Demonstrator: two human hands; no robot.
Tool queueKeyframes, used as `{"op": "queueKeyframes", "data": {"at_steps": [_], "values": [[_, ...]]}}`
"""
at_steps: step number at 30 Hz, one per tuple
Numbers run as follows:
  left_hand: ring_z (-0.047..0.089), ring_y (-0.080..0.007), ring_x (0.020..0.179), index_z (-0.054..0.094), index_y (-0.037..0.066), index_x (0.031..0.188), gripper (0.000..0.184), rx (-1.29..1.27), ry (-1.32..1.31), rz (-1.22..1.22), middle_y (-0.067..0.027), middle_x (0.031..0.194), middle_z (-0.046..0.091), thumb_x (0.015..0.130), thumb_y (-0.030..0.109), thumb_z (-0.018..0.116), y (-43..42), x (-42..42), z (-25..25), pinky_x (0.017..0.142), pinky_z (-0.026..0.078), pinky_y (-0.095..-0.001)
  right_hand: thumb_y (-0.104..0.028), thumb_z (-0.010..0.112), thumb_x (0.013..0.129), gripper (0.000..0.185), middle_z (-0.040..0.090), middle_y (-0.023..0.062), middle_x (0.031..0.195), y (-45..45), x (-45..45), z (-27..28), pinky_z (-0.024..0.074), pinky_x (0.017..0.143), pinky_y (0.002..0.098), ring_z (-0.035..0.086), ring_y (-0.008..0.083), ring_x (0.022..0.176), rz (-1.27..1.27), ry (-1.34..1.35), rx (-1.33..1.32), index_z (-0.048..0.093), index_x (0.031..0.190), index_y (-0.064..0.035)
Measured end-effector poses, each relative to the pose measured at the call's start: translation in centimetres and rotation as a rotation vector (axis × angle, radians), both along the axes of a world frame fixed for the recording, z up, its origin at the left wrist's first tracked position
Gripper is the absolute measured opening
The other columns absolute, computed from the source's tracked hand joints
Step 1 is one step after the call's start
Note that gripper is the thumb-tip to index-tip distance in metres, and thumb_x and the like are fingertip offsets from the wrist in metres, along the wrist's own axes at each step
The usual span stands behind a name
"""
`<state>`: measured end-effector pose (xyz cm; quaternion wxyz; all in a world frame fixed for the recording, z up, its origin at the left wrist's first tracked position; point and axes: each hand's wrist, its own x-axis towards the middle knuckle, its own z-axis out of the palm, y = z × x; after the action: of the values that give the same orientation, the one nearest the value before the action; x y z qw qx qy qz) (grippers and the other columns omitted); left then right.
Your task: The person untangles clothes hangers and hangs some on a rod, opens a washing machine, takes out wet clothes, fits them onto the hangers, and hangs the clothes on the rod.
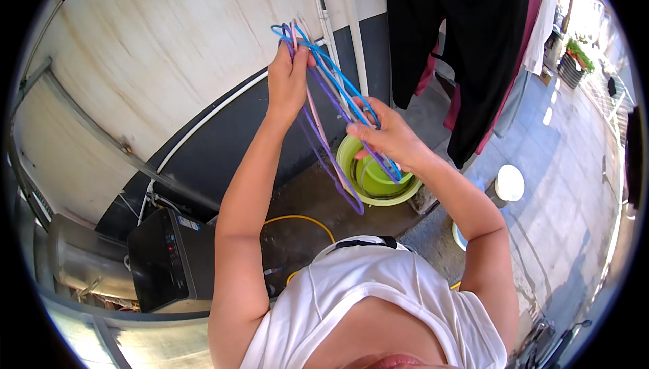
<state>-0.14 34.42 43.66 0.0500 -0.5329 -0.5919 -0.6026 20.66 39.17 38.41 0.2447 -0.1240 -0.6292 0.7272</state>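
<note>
Several thin clothes hangers in blue, purple and pale pink are bunched together in front of me. My left hand (pixel 288 85) is closed around them near their hook ends, high up by the wall. Lower down to the right, my right hand (pixel 392 138) grips the same bunch, thumb across the bars. A blue hanger (pixel 338 77) runs between both hands. One purple hanger (pixel 326 149) droops below the others, its rounded corner hanging free. Behind the right hand, lower in view, stands a light green basin (pixel 380 201); its contents are partly hidden.
Black trousers (pixel 483 51) and other clothes hang at the upper right. A dark washing machine (pixel 159 261) stands at the lower left. A yellow hose (pixel 307 219) lies on the ground. White bucket (pixel 509 183) stands right of my arm. White pipes (pixel 351 24) run down the wall.
</note>
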Motion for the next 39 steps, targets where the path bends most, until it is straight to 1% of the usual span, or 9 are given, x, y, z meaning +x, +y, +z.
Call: {"op": "queueKeyframes", "data": {"at_steps": [5,8,17,22,26,29,33,34,39], "values": [[0.049,-0.0085,0.072,0.059,0.004,0.094,0.027,-0.172,0.048,0.060,-0.0006,0.078,0.059,0.104,0.025,0.045,-0.7,-0.2,0.1,0.068,0.040,-0.0245,-0.018,0.073,0.086,0.059,0.052,0.0001,0.088,1.3,-0.1,-1.0,0.0573,0.057,0.0281,0.053,0.0082,0.070,0.108,-0.026,-0.075,0.043,0.134,-0.0020],[0.055,-0.0101,0.076,0.060,0.003,0.094,0.031,-0.095,0.033,-0.009,-0.0028,0.081,0.063,0.104,0.027,0.044,-0.7,-0.4,-0.3,0.072,0.042,-0.0248,-0.016,0.074,0.085,0.060,0.051,0.0001,0.088,1.0,0.0,-1.1,0.0546,0.055,0.0263,0.054,0.0086,0.071,0.055,-0.039,-0.013,0.043,0.135,-0.0030],[0.067,-0.0183,0.086,0.062,-0.004,0.107,0.034,-0.285,-0.007,0.091,-0.0119,0.094,0.069,0.101,0.025,0.046,-1.6,-2.6,0.9,0.080,0.050,-0.0307,0.000,0.056,0.081,0.053,0.061,0.0047,0.094,2.8,0.6,-1.6,0.0387,0.046,0.0207,0.051,0.0058,0.064,0.065,-0.109,0.209,0.046,0.132,-0.0018],[0.066,-0.0205,0.068,0.059,0.000,0.094,0.023,-0.091,-0.537,-0.034,-0.0066,0.066,0.058,0.097,0.019,0.046,-3.3,-4.5,2.8,0.065,0.049,-0.0302,0.003,0.052,0.081,0.053,0.059,0.0051,0.090,3.5,2.0,-0.8,0.0365,0.045,0.0206,0.046,0.0057,0.053,0.108,-0.084,0.106,0.044,0.134,0.0024],[0.055,-0.0165,0.054,0.059,-0.001,0.096,0.022,-0.090,-0.541,0.069,-0.0022,0.060,0.047,0.096,0.018,0.048,-3.9,-7.6,1.9,0.053,0.044,-0.0289,0.004,0.051,0.081,0.057,0.057,0.0046,0.089,4.7,3.2,0.2,0.0365,0.045,0.0212,0.045,0.0055,0.051,0.159,-0.002,0.040,0.040,0.137,0.0046],[0.042,-0.0122,0.049,0.060,0.000,0.098,0.022,-0.085,-0.545,0.058,0.0003,0.058,0.039,0.097,0.019,0.049,-4.7,-8.2,1.3,0.048,0.036,-0.0266,0.007,0.050,0.077,0.063,0.056,0.0035,0.090,4.4,4.4,4.0,0.0347,0.044,0.0181,0.044,0.0038,0.050,0.007,0.063,0.008,0.039,0.140,0.0032],[0.043,-0.0086,0.053,0.061,0.004,0.098,0.023,-0.195,-0.438,0.087,0.0027,0.060,0.042,0.100,0.024,0.051,-5.3,-8.3,0.6,0.050,0.036,-0.0239,0.002,0.052,0.081,0.052,0.053,0.0040,0.085,5.4,4.1,9.3,0.0350,0.045,0.0211,0.043,0.0052,0.050,-0.082,0.180,0.222,0.044,0.133,0.0052],[0.045,-0.0089,0.054,0.061,0.003,0.098,0.022,-0.210,-0.412,0.094,0.0022,0.061,0.044,0.100,0.023,0.051,-5.6,-7.8,0.6,0.052,0.037,-0.0239,0.001,0.052,0.081,0.046,0.051,0.0023,0.075,6.2,3.6,10.8,0.0334,0.045,0.0208,0.042,0.0049,0.050,-0.090,0.202,0.265,0.047,0.127,0.0058],[0.052,-0.0113,0.061,0.061,0.001,0.093,0.021,-0.280,-0.289,0.099,-0.0005,0.064,0.051,0.099,0.018,0.051,-6.3,-8.8,-0.8,0.060,0.042,-0.0260,0.002,0.053,0.082,0.038,0.047,0.0000,0.067,8.6,2.5,18.5,0.0317,0.044,0.0195,0.041,0.0045,0.049,-0.090,0.413,0.224,0.049,0.120,0.0075]]}}
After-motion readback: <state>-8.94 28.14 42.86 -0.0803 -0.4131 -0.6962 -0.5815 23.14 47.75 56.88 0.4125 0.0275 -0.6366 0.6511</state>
